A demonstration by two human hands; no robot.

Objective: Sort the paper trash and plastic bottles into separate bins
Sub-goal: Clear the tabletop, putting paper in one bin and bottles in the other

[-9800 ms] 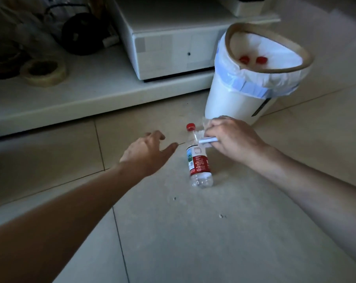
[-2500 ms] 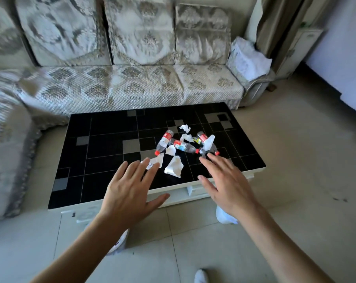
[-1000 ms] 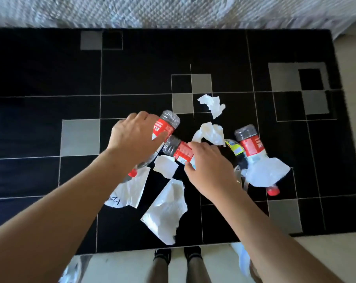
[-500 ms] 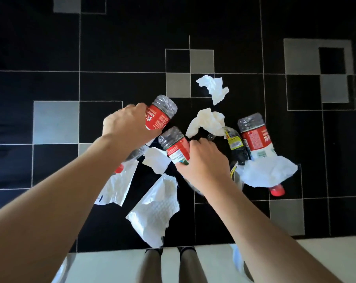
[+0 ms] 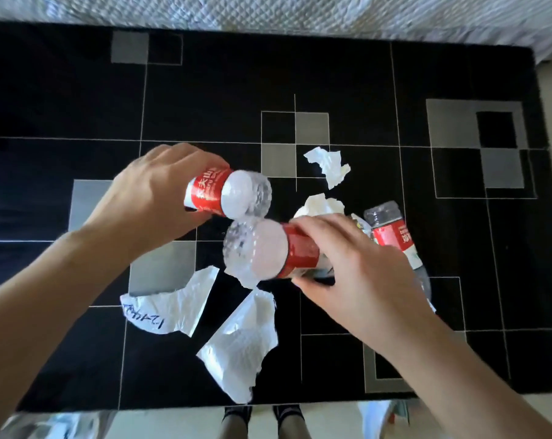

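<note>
**A:** Where are you at?

**Me:** Two bottles up at once. My left hand (image 5: 148,204) is wrapped round one red-labelled bottle (image 5: 227,194), my right hand (image 5: 357,264) is wrapped round a second bottle (image 5: 268,248), fingers curled on the label. Both are off the bench (image 5: 62,106), bases tipped up toward me, nearly touching each other.

**A:** And what's left down there?

**Me:** Plenty, I'd say. A third bottle (image 5: 392,232) lies on the bench just past my right hand, partly hidden by it. Paper everywhere: a crumpled scrap (image 5: 328,164) furthest from me, another wad (image 5: 319,205) right behind my right fingers, a torn sheet with handwriting (image 5: 170,308) near my left forearm, and a big creased sheet (image 5: 243,340) by the near edge.

**A:** Bins?

**Me:** Can't properly see them. There's something pale at the floor beyond the bench edge on either side, too blurred to call.

**A:** So how far through?

**Me:** Mid-job, by my guess. These two are for the plastic bin, then one more bottle, and none of the paper here is sorted yet.
</note>
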